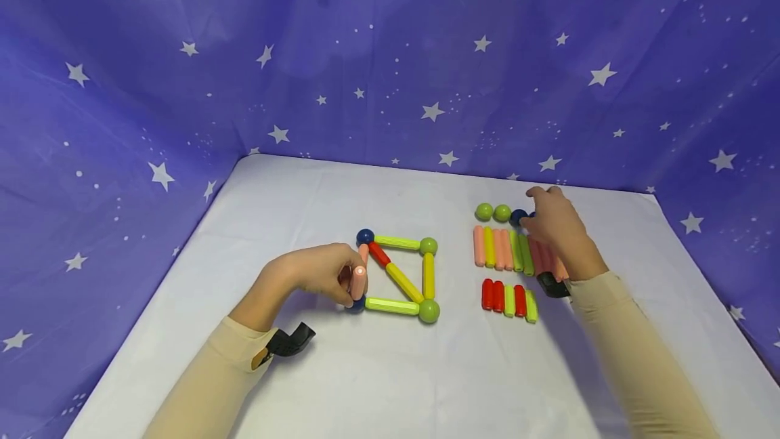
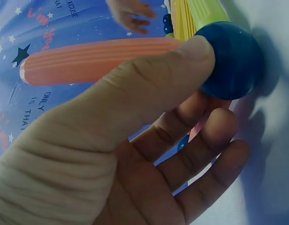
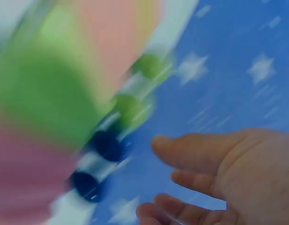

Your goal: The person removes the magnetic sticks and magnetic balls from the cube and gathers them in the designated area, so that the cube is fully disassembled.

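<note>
In the head view my left hand (image 1: 326,271) is at the near-left corner of a flat square of magnetic sticks and balls. Its thumb and fingers pinch the dark blue ball (image 2: 235,61) there. From that ball a pink stick (image 2: 102,58) stands up beside the thumb. A red stick (image 1: 379,254) and a yellow stick (image 1: 404,282) form a diagonal inside the square. Over at the right, my right hand (image 1: 557,222) hovers by the row of balls. Its fingers are parted, holding nothing, near the dark blue balls (image 3: 107,145) in the blurred right wrist view.
Two green balls (image 1: 493,212) begin the back row. Below them lie several long sticks (image 1: 500,249) in pink, yellow and green, partly under my right wrist. Short red and green sticks (image 1: 508,299) lie nearer. A starry purple cloth (image 1: 390,73) hangs behind the white table (image 1: 390,385).
</note>
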Action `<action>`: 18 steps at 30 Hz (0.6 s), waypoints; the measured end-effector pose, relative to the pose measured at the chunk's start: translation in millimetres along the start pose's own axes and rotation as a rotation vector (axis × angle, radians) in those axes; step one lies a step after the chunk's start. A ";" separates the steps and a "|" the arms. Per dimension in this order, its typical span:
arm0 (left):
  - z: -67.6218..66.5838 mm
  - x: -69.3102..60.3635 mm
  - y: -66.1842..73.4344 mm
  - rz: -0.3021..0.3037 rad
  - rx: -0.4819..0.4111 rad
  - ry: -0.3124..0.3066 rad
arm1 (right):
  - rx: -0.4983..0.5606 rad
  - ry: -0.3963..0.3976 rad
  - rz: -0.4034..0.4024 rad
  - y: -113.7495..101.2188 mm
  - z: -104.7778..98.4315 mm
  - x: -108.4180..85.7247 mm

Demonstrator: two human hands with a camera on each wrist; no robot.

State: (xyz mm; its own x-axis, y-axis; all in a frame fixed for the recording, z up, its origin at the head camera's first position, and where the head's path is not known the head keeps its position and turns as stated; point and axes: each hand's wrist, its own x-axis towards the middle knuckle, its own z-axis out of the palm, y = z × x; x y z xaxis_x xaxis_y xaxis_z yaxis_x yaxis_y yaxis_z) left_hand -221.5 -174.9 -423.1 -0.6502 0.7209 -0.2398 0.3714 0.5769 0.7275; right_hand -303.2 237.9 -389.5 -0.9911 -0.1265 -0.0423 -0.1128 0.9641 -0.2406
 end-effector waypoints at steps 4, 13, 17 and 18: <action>-3.2 -3.2 2.6 -0.005 -0.011 -0.004 | 0.122 0.035 -0.267 -71.9 -0.7 -32.9; -1.9 -2.7 2.8 0.075 -0.015 -0.011 | 0.520 -0.114 -0.837 -188.0 36.7 -85.6; 0.7 -0.1 3.8 0.087 -0.025 -0.028 | 0.406 -0.027 -0.882 -206.7 51.8 -97.3; 1.0 0.1 4.4 0.082 -0.025 -0.030 | 0.380 -0.007 -0.887 -209.3 54.5 -99.3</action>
State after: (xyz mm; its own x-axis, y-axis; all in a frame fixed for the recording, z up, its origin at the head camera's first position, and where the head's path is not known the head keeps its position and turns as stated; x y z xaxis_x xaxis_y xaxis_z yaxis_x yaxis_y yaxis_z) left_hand -219.3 -171.9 -420.6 -0.5983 0.7765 -0.1976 0.4059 0.5063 0.7609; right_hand -177.3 35.9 -387.8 -0.5560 -0.7749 0.3006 -0.7885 0.3774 -0.4856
